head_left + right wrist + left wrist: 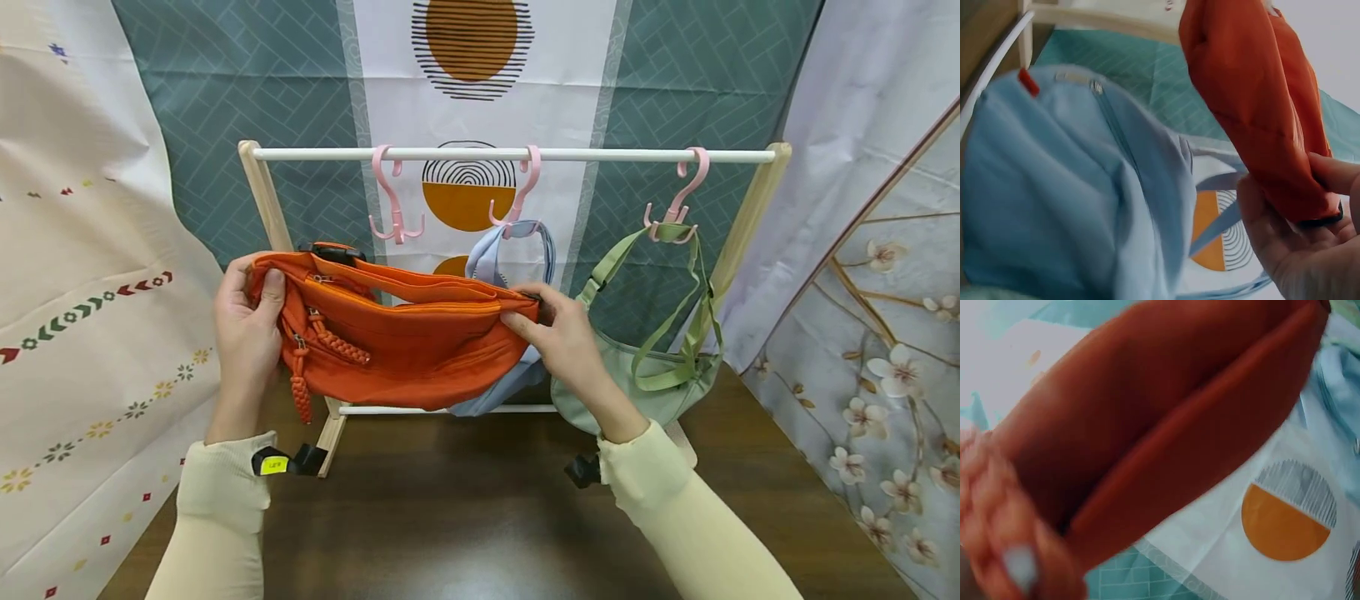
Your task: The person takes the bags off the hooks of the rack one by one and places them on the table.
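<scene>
An orange waist bag (405,350) with braided zipper pulls (300,379) is held up in front of the rack, stretched sideways between both hands. My left hand (251,312) grips its left end, thumb on the front. At the other end my right hand (558,333) pinches the top corner; the right wrist view shows thumb and fingers (1272,244) around that end. A black buckle (333,252) shows at the bag's top left. Behind it hangs a light blue bag (1072,187) on the middle pink hook (517,200), partly hidden in the head view.
A rack with a white bar (322,154) and wooden posts (262,196) stands on the brown table (450,517). The left pink hook (393,200) hangs bare. A green bag (675,375) hangs from the right pink hook (678,196). Patterned cloths surround the table.
</scene>
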`<state>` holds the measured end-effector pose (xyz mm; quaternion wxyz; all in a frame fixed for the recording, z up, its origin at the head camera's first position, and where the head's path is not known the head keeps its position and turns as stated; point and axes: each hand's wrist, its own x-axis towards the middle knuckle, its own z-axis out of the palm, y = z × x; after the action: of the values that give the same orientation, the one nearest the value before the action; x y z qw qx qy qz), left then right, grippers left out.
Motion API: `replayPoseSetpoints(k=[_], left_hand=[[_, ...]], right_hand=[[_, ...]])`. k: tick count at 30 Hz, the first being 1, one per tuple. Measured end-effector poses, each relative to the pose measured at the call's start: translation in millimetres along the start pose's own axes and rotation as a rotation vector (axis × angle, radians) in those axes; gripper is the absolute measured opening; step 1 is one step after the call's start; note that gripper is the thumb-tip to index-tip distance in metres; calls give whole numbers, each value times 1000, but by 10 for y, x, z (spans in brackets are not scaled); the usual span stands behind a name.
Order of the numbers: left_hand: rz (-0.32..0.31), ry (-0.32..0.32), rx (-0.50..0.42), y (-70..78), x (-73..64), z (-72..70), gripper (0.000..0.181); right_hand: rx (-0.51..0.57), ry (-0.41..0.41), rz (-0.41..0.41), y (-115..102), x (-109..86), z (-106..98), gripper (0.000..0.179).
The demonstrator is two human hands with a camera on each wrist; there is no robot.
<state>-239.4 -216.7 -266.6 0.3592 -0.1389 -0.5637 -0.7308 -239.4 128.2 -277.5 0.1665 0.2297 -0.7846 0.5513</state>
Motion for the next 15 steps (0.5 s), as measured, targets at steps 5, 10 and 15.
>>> replayPoseSetpoints(k=[5, 10, 15], left_hand=[[-37, 61, -88, -37, -94, -35, 26], [-103, 86, -145, -65, -163, -102, 30], [-137, 62, -188, -102, -201, -229, 27]], right_hand=[[96, 63, 98, 51, -88, 102, 38], [285, 83, 153, 90, -140, 193, 34], [340, 73, 171, 117, -226, 255, 34]])
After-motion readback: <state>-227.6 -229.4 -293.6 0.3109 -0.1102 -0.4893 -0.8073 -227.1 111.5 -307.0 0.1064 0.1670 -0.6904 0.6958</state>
